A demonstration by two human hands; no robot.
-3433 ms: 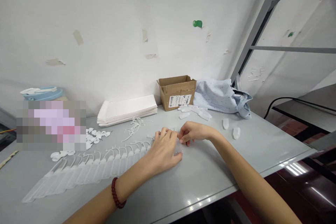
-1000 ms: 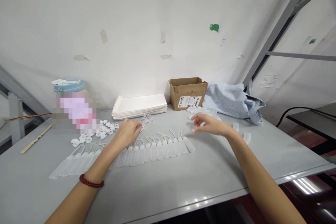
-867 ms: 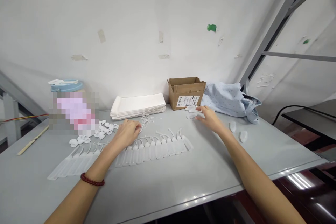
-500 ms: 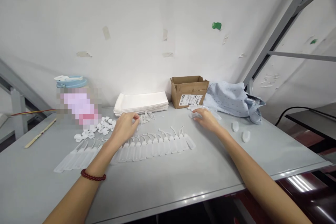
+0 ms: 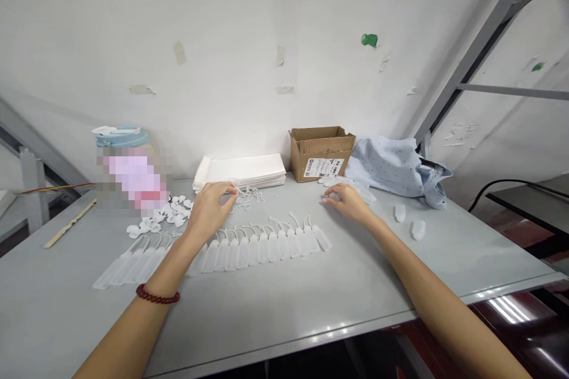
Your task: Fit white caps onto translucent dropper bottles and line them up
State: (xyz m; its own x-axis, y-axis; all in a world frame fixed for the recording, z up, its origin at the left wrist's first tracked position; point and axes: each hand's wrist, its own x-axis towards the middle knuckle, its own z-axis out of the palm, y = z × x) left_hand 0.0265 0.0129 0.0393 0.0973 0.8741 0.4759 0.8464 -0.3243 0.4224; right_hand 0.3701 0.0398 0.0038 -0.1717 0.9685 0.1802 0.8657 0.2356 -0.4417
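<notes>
My left hand (image 5: 211, 208) is over the near edge of a small heap of white cords (image 5: 251, 196), thumb and forefinger pinched on what looks like a cord. My right hand (image 5: 349, 202) hovers with bent fingers and a gap between thumb and forefinger; nothing shows in it. Just behind that hand lie clear plastic pieces (image 5: 365, 192), partly hidden by it. In front, a row of translucent flat plastic sleeves (image 5: 262, 247) with corded tops spans the table, and my left forearm covers part of it. White plastic caps (image 5: 175, 213) lie scattered left of my left hand.
White paper envelopes (image 5: 242, 170) are stacked against the wall, beside an open cardboard box (image 5: 320, 157). Pale blue cloth (image 5: 386, 166) lies to its right. Two loose translucent pieces, one of them a small sleeve (image 5: 418, 230), sit at right. A thin stick (image 5: 71, 224) lies far left.
My left hand has shifted slightly toward the envelopes, by the cord heap. My right hand has drawn slightly away from the clear plastic pieces. The view has tilted a little.
</notes>
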